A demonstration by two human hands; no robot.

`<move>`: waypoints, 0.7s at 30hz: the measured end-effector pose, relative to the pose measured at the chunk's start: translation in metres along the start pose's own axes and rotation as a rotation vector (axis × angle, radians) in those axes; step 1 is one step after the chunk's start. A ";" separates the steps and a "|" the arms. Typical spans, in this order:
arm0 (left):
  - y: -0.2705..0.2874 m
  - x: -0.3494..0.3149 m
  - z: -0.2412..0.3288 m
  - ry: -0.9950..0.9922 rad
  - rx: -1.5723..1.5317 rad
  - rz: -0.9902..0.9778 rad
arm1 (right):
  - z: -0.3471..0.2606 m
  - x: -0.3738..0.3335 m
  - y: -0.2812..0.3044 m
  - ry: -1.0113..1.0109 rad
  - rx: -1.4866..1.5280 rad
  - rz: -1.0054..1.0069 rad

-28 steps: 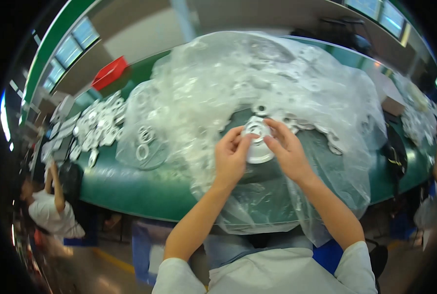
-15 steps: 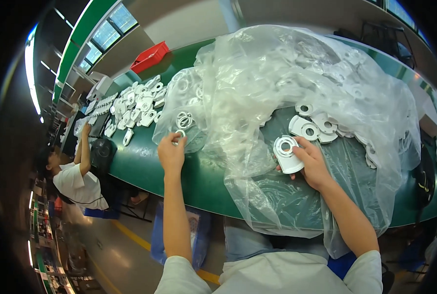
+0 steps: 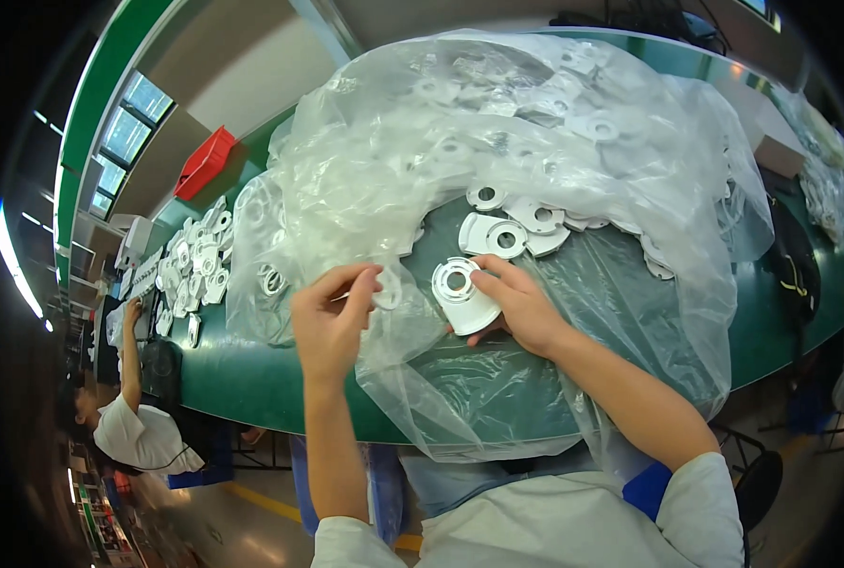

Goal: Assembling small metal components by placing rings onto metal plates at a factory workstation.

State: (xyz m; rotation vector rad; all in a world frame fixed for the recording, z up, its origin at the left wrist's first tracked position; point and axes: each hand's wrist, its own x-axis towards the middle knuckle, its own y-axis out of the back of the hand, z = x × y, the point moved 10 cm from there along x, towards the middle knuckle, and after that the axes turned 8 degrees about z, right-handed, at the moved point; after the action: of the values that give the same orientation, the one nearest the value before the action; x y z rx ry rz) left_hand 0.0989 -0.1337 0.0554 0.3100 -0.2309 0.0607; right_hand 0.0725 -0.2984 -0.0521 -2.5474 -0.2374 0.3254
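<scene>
— Were the left hand (image 3: pixel 330 322) and the right hand (image 3: pixel 531 314) seen together or apart?

— Apart, over the surface (image 3: pixel 251 374). A thin white ring (image 3: pixel 396 292) was pinched at the left hand's thumb and fingertips. Just beside it, not touching, a white housing (image 3: pixel 469 312) was clasped by the right hand at its right side, with the thumb on the face and the fingers beneath.

— How was the ring expected to handle?

— As something light and a little springy, best taken by its rim; it was thought that a hard squeeze might bend it.

— And the housing?

— It was judged light and stiff, probably moulded plastic, and smooth enough to slip slightly. A hold on the outer edge was favoured, so that the raised collar around the round opening was left uncovered.

— What materials were noted, from left to right?

— A jumbled heap of hard white parts (image 3: pixel 187 270) was noted first, then a glossy red bin (image 3: pixel 206 163). Further rings (image 3: pixel 272 281) were glimpsed through crinkled clear film. In the middle, loose plates (image 3: pixel 479 233), round-holed and overlapping, were exposed below a large plastic bag (image 3: pixel 497 133), translucent, soft and heavily creased.
</scene>
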 end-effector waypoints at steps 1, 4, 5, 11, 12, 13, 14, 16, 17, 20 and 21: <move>-0.013 0.000 0.001 0.003 -0.099 -0.022 | 0.000 0.000 0.000 0.004 0.015 -0.006; -0.041 0.000 0.003 0.043 -0.283 -0.068 | 0.001 0.001 0.000 0.008 0.025 -0.002; -0.045 0.001 -0.006 0.077 -0.303 -0.047 | 0.002 0.001 0.000 0.009 0.041 0.003; -0.054 0.003 -0.033 0.172 -0.380 -0.042 | 0.000 0.003 0.000 0.025 0.046 -0.017; -0.055 0.001 -0.036 0.188 -0.354 -0.043 | 0.000 0.003 -0.001 0.025 0.038 -0.022; -0.056 -0.001 -0.038 0.204 -0.329 -0.043 | 0.001 0.003 -0.001 0.023 0.038 -0.022; -0.057 -0.002 -0.040 0.205 -0.329 -0.041 | 0.001 0.003 0.000 0.023 0.031 -0.020; -0.057 -0.003 -0.045 0.205 -0.301 -0.032 | 0.002 0.004 0.000 0.021 0.023 -0.017; -0.058 -0.003 -0.045 0.206 -0.302 -0.032 | 0.002 0.004 0.000 0.028 0.021 -0.019; -0.060 -0.006 -0.045 0.197 -0.279 -0.038 | 0.000 0.003 -0.001 0.029 0.040 -0.016; -0.060 -0.006 -0.044 0.182 -0.255 -0.032 | 0.000 0.003 -0.001 0.024 0.063 -0.010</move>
State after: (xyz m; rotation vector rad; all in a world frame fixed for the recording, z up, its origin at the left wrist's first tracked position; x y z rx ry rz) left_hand 0.1083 -0.1778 -0.0042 0.0530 -0.0515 0.0266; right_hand 0.0751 -0.2969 -0.0520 -2.4861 -0.2270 0.2938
